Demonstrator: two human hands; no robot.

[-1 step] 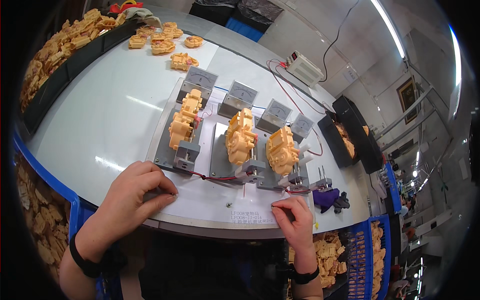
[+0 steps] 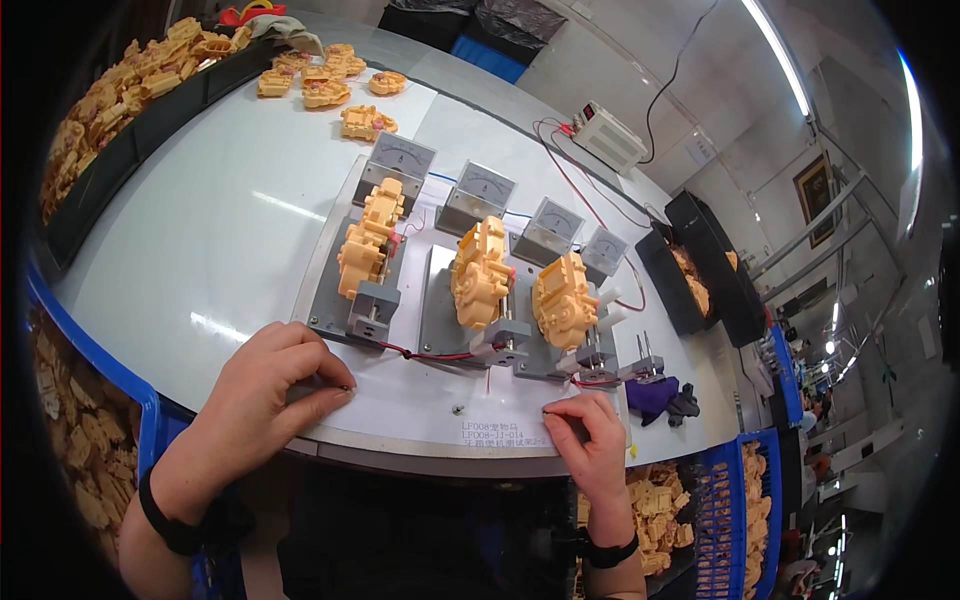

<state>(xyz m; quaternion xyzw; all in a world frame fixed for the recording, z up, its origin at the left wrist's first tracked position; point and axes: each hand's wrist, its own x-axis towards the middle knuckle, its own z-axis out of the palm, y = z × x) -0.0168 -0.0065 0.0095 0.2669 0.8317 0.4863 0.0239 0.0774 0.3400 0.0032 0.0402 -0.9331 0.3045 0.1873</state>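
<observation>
White sheet (image 2: 410, 412), L/R fingers (image 2: 318, 404) (image 2: 582, 406) atop, ~pinched

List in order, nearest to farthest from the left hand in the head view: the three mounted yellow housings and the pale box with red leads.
From the left hand:
1. Left housing: ahead, slightly right.
2. Middle housing: farther right.
3. Right housing: rightmost of the three.
4. Pale box: far back, right.
</observation>
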